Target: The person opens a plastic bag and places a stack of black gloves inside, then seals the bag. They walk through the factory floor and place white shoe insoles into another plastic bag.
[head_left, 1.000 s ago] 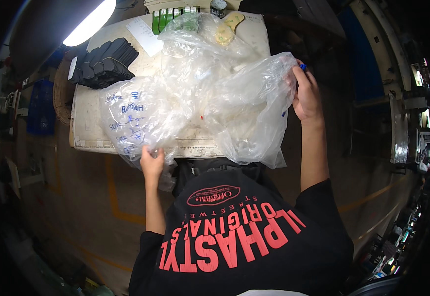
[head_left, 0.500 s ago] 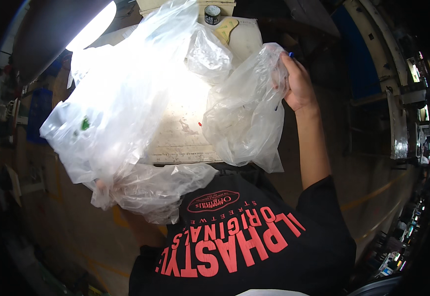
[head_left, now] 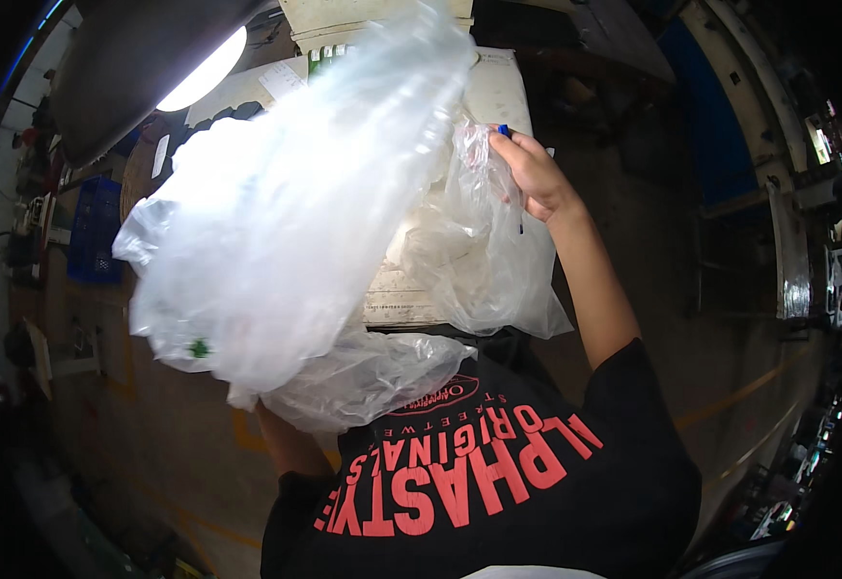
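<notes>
A large translucent plastic bag (head_left: 286,241), glaring white under the lamp, billows over the left and middle of the table; its top is smeared by motion. Its lower folds (head_left: 363,381) hang past the table's front edge and cover my left hand, so those fingers are hidden; only my left forearm (head_left: 290,444) shows. My right hand (head_left: 535,179) is closed on the gathered top of a thinner clear plastic bag (head_left: 488,275) at the right side. A slim blue pen-like thing (head_left: 504,130) also sticks out of that hand, above and below the fingers.
A bright lamp (head_left: 204,72) hangs at the upper left. The pale tabletop (head_left: 406,307) shows between the bags. Boxes (head_left: 344,21) stand at its far end, and a blue crate (head_left: 96,230) sits off to the left. Shelving (head_left: 730,106) runs along the right.
My right hand has moved left with the clear bag, toward the middle. The large bag has swung right, its top now hiding the roll and yellow piece at the back.
</notes>
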